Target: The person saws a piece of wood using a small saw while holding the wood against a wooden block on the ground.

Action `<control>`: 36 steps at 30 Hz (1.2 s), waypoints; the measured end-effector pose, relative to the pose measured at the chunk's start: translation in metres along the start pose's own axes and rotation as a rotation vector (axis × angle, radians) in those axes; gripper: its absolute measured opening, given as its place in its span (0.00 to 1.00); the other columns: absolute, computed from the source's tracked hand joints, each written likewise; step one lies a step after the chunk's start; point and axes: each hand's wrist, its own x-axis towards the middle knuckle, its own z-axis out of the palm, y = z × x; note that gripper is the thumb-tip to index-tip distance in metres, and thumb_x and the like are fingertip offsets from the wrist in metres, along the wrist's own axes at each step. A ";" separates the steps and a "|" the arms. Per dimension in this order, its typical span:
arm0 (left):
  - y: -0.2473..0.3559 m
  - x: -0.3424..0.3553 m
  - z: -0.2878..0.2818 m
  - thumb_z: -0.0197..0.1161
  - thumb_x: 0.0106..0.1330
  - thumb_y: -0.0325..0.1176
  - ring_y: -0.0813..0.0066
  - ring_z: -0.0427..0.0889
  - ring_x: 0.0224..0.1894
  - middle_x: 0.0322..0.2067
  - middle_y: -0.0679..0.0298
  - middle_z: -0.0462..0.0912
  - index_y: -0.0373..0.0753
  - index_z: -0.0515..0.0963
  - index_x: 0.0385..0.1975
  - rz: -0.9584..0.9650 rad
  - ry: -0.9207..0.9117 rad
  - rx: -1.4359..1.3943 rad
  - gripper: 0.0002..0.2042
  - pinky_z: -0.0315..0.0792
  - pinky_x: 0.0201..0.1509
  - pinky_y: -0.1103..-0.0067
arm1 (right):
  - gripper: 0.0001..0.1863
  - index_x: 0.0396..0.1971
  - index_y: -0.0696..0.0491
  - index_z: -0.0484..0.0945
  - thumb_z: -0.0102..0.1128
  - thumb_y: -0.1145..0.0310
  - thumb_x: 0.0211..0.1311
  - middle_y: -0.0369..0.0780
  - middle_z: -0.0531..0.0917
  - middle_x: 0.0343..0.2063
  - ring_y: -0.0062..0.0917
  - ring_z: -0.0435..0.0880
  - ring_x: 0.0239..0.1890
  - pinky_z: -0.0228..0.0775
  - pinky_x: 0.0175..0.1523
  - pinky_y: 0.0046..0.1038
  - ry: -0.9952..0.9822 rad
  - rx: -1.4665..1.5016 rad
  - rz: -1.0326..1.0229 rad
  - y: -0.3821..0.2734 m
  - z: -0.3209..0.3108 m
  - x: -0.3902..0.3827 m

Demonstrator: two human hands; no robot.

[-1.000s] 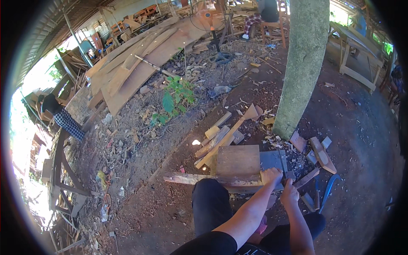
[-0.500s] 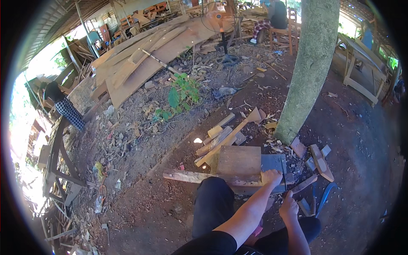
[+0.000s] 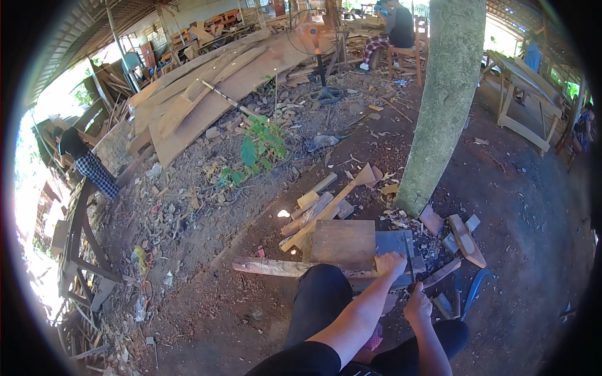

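Note:
My left hand [image 3: 390, 264] is closed around the right end of a long, rough wooden piece [image 3: 269, 266], which lies across in front of my bent left knee. My right hand [image 3: 417, 305] grips a tool with a long, narrow dark blade [image 3: 409, 255]. That blade points away from me, just right of my left hand, and its exact kind is unclear. Behind the wooden piece stands a brown wooden block [image 3: 343, 241], with a grey slab [image 3: 394, 240] beside it. Whether the blade touches the wood cannot be made out.
Wood offcuts [image 3: 323, 213] lie beyond the block, near a tree trunk [image 3: 444, 113]. On the right are a shaped wooden piece [image 3: 465, 239] and a blue curved tool [image 3: 478, 285]. A fan [image 3: 318, 56] and long boards [image 3: 194, 100] stand farther off. Other people sit or stand around.
The whole view has shifted slightly left. My hands keep nearly the same places by the wood, and the blade now leans a little more to the left.

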 end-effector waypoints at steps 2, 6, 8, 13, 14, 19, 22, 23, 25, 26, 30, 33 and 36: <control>-0.002 -0.001 0.003 0.44 0.63 0.46 0.55 0.84 0.33 0.28 0.51 0.84 0.38 0.83 0.24 0.009 0.005 0.013 0.22 0.67 0.49 0.59 | 0.19 0.44 0.50 0.61 0.55 0.76 0.54 0.51 0.82 0.33 0.45 0.83 0.38 0.73 0.45 0.44 0.019 -0.009 -0.043 0.004 0.002 -0.002; -0.001 -0.001 0.002 0.45 0.63 0.47 0.54 0.84 0.34 0.28 0.50 0.84 0.38 0.83 0.25 -0.003 -0.031 0.010 0.22 0.68 0.49 0.59 | 0.18 0.44 0.50 0.61 0.54 0.75 0.55 0.51 0.82 0.33 0.45 0.83 0.38 0.73 0.45 0.44 -0.052 -0.027 -0.015 0.001 -0.017 -0.022; 0.000 0.002 0.000 0.45 0.63 0.47 0.54 0.84 0.34 0.28 0.50 0.84 0.38 0.83 0.25 0.000 -0.021 0.029 0.22 0.68 0.49 0.58 | 0.17 0.44 0.52 0.61 0.54 0.75 0.55 0.50 0.82 0.32 0.44 0.84 0.38 0.74 0.44 0.43 -0.024 -0.041 -0.038 0.002 -0.014 -0.015; 0.003 0.001 0.003 0.45 0.63 0.47 0.54 0.84 0.34 0.28 0.49 0.84 0.37 0.83 0.25 -0.004 -0.038 0.039 0.22 0.68 0.49 0.58 | 0.23 0.47 0.53 0.59 0.56 0.75 0.52 0.52 0.82 0.34 0.47 0.83 0.40 0.74 0.46 0.42 0.023 0.021 -0.075 0.003 0.007 0.037; 0.004 0.000 0.005 0.45 0.63 0.47 0.53 0.84 0.34 0.28 0.49 0.83 0.37 0.83 0.24 -0.004 -0.031 0.028 0.22 0.68 0.49 0.59 | 0.23 0.47 0.53 0.59 0.57 0.75 0.52 0.52 0.82 0.34 0.46 0.83 0.40 0.74 0.45 0.42 0.017 -0.009 -0.067 0.002 0.007 0.039; 0.001 -0.002 -0.002 0.45 0.63 0.47 0.53 0.84 0.34 0.27 0.48 0.83 0.37 0.83 0.25 -0.004 -0.035 0.048 0.23 0.69 0.48 0.60 | 0.19 0.46 0.51 0.61 0.54 0.75 0.55 0.52 0.82 0.33 0.46 0.83 0.39 0.73 0.44 0.44 -0.093 -0.003 -0.024 0.003 -0.015 -0.009; 0.006 -0.008 0.001 0.44 0.63 0.47 0.52 0.84 0.33 0.27 0.48 0.83 0.37 0.83 0.25 0.029 -0.023 0.053 0.23 0.69 0.48 0.60 | 0.22 0.47 0.54 0.59 0.56 0.76 0.52 0.53 0.82 0.34 0.47 0.82 0.40 0.72 0.46 0.45 0.049 0.130 -0.097 0.010 0.012 0.014; 0.005 -0.006 0.003 0.45 0.63 0.47 0.51 0.84 0.32 0.27 0.48 0.83 0.37 0.83 0.24 0.021 -0.037 0.041 0.23 0.69 0.48 0.59 | 0.22 0.47 0.55 0.59 0.56 0.76 0.52 0.53 0.81 0.34 0.47 0.82 0.40 0.72 0.47 0.45 0.016 0.094 -0.004 0.004 0.016 0.030; 0.004 -0.004 0.001 0.45 0.63 0.47 0.51 0.84 0.32 0.26 0.49 0.83 0.38 0.83 0.23 0.007 -0.049 0.029 0.23 0.69 0.47 0.59 | 0.22 0.47 0.56 0.59 0.55 0.76 0.52 0.53 0.81 0.34 0.47 0.82 0.41 0.72 0.47 0.45 -0.003 0.076 -0.040 -0.003 0.006 0.036; 0.004 -0.003 0.001 0.45 0.62 0.46 0.53 0.84 0.33 0.28 0.50 0.84 0.38 0.83 0.25 -0.012 -0.076 0.032 0.22 0.68 0.49 0.60 | 0.22 0.46 0.56 0.59 0.55 0.76 0.52 0.54 0.81 0.34 0.48 0.82 0.41 0.72 0.47 0.45 -0.026 0.056 -0.070 -0.004 0.003 0.038; 0.000 0.000 -0.001 0.46 0.62 0.45 0.55 0.84 0.34 0.28 0.51 0.84 0.39 0.84 0.26 -0.013 -0.034 0.032 0.21 0.67 0.51 0.61 | 0.22 0.47 0.56 0.58 0.55 0.77 0.52 0.54 0.81 0.35 0.48 0.82 0.41 0.72 0.47 0.45 -0.116 -0.034 -0.015 -0.004 -0.005 0.002; 0.006 -0.001 -0.003 0.46 0.62 0.44 0.54 0.84 0.33 0.27 0.51 0.84 0.39 0.84 0.25 0.039 0.021 0.040 0.20 0.67 0.51 0.61 | 0.18 0.45 0.53 0.60 0.53 0.74 0.55 0.53 0.82 0.34 0.46 0.83 0.40 0.72 0.47 0.44 0.022 0.056 -0.029 -0.001 0.002 0.000; 0.003 0.006 0.003 0.46 0.62 0.47 0.54 0.84 0.31 0.25 0.52 0.84 0.38 0.83 0.25 0.011 -0.051 0.017 0.22 0.70 0.46 0.61 | 0.22 0.48 0.53 0.58 0.54 0.75 0.53 0.55 0.80 0.34 0.49 0.81 0.41 0.71 0.47 0.46 0.005 0.067 0.020 -0.005 0.012 0.040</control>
